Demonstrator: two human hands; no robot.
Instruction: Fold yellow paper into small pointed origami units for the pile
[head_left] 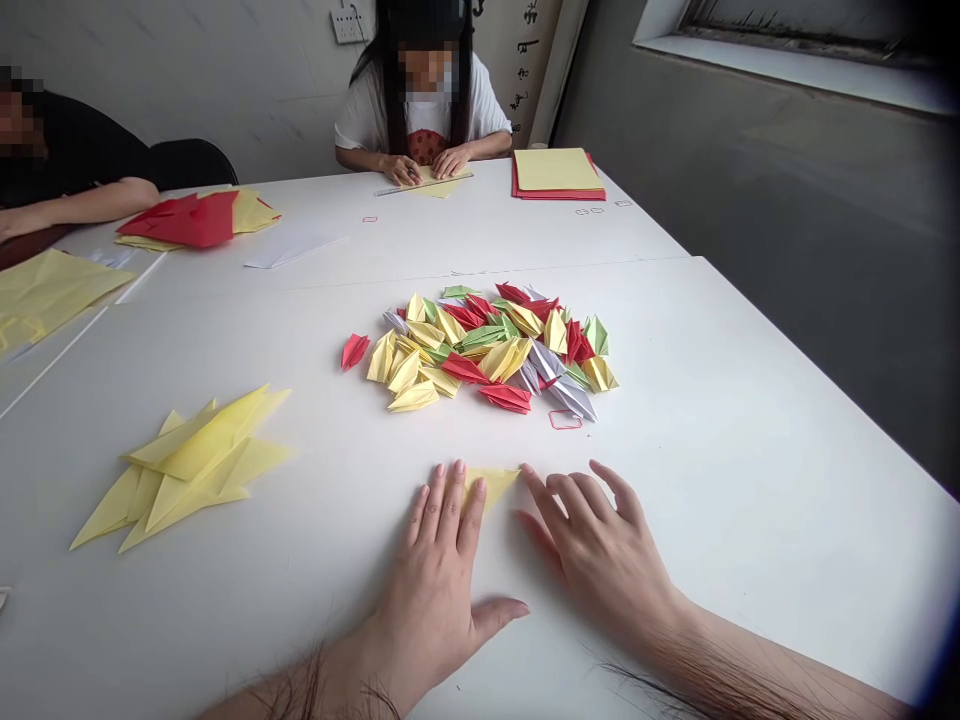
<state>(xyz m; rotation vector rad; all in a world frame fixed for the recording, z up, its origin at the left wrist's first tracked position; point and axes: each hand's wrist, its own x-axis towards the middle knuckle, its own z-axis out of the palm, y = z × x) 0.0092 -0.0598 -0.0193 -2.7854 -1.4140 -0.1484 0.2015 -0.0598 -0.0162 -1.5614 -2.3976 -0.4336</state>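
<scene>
A small folded piece of yellow paper (495, 486) lies on the white table in front of me. My left hand (439, 565) rests flat over its left part, fingers stretched forward and thumb out to the side, hiding that portion. At the paper's right tip is the index fingertip of my right hand (596, 535); its fingers are apart and hold nothing. Beyond my hands lies a heap of small folded paper pieces (487, 345) in yellow, red, green and pale purple. One red folded piece (354, 350) sits apart at the heap's left.
Folded yellow sheets (187, 465) lie in a pile at left. Across the table (315, 600), a person (424, 110) works with a ruler (424, 184) on yellow paper. Square paper sheets (559, 172) are stacked at back right. Another person (82, 165) sits behind red folded paper (187, 220).
</scene>
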